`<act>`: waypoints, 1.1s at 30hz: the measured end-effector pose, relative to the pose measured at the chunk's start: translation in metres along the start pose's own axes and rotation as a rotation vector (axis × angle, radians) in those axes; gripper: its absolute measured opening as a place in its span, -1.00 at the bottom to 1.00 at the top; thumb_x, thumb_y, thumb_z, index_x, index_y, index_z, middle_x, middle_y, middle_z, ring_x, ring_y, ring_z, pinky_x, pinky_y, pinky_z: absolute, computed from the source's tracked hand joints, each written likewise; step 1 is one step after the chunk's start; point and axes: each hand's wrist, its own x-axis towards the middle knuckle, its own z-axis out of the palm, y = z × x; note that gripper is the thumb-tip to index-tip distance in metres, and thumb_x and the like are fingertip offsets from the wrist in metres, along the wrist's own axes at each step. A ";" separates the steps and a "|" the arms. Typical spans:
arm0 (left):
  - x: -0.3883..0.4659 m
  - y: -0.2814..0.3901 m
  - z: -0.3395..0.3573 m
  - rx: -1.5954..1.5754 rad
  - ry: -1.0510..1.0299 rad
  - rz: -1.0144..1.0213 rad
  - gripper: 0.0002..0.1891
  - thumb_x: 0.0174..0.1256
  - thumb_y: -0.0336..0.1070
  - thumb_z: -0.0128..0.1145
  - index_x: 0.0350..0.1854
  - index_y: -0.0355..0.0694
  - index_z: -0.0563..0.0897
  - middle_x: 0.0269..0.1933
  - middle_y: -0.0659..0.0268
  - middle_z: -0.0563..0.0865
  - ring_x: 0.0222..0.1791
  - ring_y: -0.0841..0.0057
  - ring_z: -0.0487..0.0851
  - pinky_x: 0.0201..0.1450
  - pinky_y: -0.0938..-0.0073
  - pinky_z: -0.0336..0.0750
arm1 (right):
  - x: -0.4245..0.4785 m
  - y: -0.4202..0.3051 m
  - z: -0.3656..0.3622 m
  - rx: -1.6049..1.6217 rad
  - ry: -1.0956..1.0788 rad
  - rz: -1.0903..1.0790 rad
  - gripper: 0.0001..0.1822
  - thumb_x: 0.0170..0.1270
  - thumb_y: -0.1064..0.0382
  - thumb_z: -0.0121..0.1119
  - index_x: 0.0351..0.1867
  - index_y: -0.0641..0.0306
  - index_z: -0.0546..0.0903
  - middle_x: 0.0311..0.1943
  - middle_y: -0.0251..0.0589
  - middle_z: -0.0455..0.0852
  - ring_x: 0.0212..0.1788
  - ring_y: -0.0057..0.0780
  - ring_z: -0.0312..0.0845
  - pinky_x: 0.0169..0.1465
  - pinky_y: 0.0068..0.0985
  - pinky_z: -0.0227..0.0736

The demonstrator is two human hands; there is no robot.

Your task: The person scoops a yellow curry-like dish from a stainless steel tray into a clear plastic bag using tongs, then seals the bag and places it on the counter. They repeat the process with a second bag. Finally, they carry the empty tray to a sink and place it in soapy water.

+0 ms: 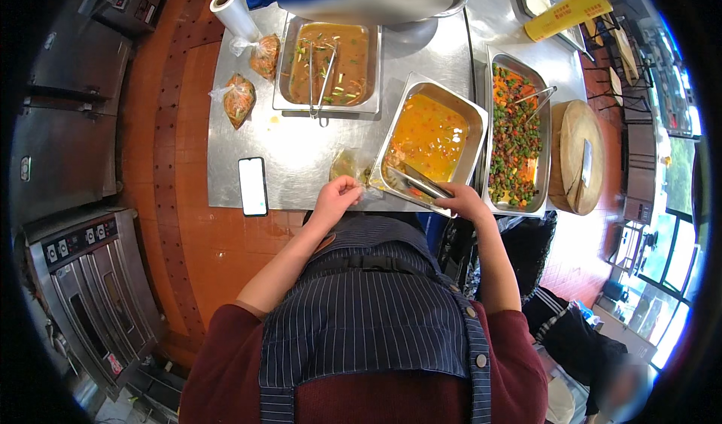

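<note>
My left hand (337,199) pinches the edge of a clear plastic bag (345,163) that lies on the steel table, with some yellowish food inside it. Metal tongs (426,182) are gripped in my right hand (467,203). Their far ends dip into the near left corner of a steel pan (478,120) of orange, oily soup or stew (431,130). The bag's mouth is partly hidden by my fingers, beside that corner of the pan. Whether the tongs hold any food is hard to tell.
Another pan (279,94) of brown broth with tongs (321,80) stands beyond. Two filled bags (240,101), a phone (253,187) and a plastic film roll (234,15) are leftward. A chopped-vegetable pan (514,142) and a chopping block (564,142) with a cleaver (586,163) stand rightward. A person (581,339) is behind right.
</note>
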 end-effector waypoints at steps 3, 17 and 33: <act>-0.002 0.002 0.001 0.011 0.003 -0.006 -0.91 0.27 -0.37 0.13 -0.32 -0.29 0.54 -0.41 0.39 0.64 -0.41 0.73 0.56 -0.32 0.69 0.44 | 0.014 -0.002 0.014 -0.012 0.061 -0.069 -0.57 0.08 0.16 0.19 0.04 0.16 0.62 -0.63 -0.32 0.56 -0.65 -0.59 0.44 -0.49 -0.58 0.43; -0.001 0.003 0.004 0.002 0.010 0.001 -0.91 0.28 -0.38 0.11 -0.33 -0.28 0.53 -0.40 0.39 0.63 -0.38 0.72 0.58 -0.30 0.69 0.46 | 0.004 -0.005 0.013 0.029 0.118 -0.072 -0.61 0.14 0.16 0.15 0.04 0.08 0.62 -0.56 -0.18 0.65 -0.59 -0.51 0.55 -0.41 -0.51 0.49; 0.000 0.003 0.006 -0.019 -0.012 0.031 -0.93 0.29 -0.40 0.08 -0.33 -0.28 0.52 -0.40 0.35 0.63 -0.40 0.69 0.57 -0.31 0.69 0.45 | -0.007 -0.087 0.057 -0.535 0.212 -0.393 -0.53 0.13 0.02 0.20 0.11 -0.05 0.51 -0.31 -0.04 0.69 -0.22 -0.06 0.61 -0.16 -0.19 0.48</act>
